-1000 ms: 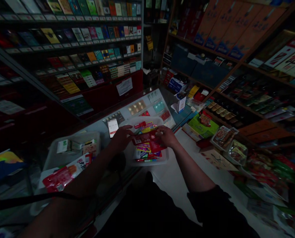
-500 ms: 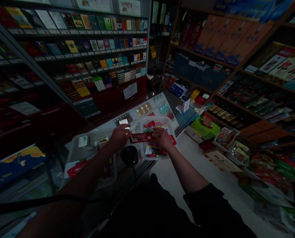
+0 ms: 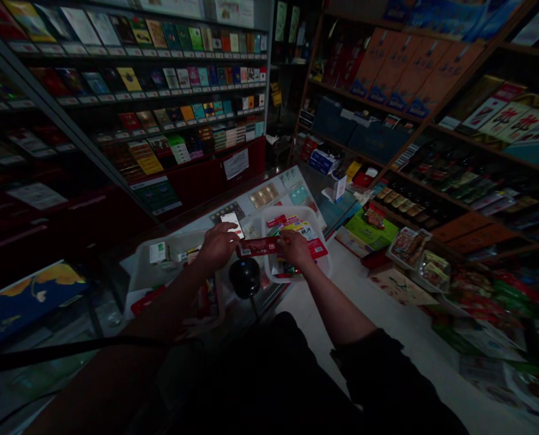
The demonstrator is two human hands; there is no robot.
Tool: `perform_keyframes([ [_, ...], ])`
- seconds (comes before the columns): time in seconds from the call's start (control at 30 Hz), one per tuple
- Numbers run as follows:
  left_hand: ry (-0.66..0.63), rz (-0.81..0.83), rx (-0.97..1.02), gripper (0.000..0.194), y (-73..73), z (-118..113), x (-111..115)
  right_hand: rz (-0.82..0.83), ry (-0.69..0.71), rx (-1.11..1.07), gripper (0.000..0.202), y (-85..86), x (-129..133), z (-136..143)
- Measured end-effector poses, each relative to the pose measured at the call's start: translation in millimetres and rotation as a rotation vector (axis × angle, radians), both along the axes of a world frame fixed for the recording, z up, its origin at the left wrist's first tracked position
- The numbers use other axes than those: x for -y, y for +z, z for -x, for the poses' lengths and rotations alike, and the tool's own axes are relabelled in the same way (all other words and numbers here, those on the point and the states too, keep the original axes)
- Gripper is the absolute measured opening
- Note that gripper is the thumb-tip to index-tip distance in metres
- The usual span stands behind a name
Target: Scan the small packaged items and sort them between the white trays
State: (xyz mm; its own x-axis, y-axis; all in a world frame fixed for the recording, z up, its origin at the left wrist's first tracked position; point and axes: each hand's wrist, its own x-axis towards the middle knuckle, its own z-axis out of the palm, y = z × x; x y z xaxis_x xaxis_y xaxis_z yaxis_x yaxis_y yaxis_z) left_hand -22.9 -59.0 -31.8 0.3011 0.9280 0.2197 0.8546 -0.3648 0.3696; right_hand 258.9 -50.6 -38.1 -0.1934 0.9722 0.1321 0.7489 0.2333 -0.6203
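Note:
A long red packet (image 3: 259, 246) is stretched between my two hands, above the counter. My left hand (image 3: 218, 244) is closed on its left end, and my right hand (image 3: 294, 248) pinches its right end. Below and around my right hand is a white plastic bin (image 3: 326, 263) holding several colourful packets. A phone with a lit screen (image 3: 234, 225) lies just behind my left fingers, which partly cover it. The round black device (image 3: 245, 278) stands below the red packet, between my forearms.
A second bin (image 3: 136, 275) with small boxes and packets is at the left, partly behind my left forearm. The glass counter (image 3: 326, 208) reaches back to a small white sign (image 3: 339, 190). A green box (image 3: 364, 232) is at the right; stocked shelves line the back.
The view has shifted slightly. More of the phone shows beside my left fingers, and the black device appears further right. Both hands still hold the red packet.

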Motion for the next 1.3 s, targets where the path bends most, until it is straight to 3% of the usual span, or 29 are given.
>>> perform_keyframes([
  [0.67,0.064,0.002,0.01,0.032,-5.2,21,13,-0.04,0.029,0.009,0.013,0.0,-11,29],
  [0.93,0.088,0.012,0.117,0.03,-9.7,25,16,-0.049,0.025,0.023,0.015,2.2,-22,34],
  [1.13,0.152,-0.016,0.137,0.029,0.5,36,23,-0.09,0.085,-0.015,0.013,13.4,-26,46],
  [1.3,0.253,-0.059,0.169,0.03,10.4,51,51,-0.104,0.12,-0.03,0.01,26.8,-20,73],
])
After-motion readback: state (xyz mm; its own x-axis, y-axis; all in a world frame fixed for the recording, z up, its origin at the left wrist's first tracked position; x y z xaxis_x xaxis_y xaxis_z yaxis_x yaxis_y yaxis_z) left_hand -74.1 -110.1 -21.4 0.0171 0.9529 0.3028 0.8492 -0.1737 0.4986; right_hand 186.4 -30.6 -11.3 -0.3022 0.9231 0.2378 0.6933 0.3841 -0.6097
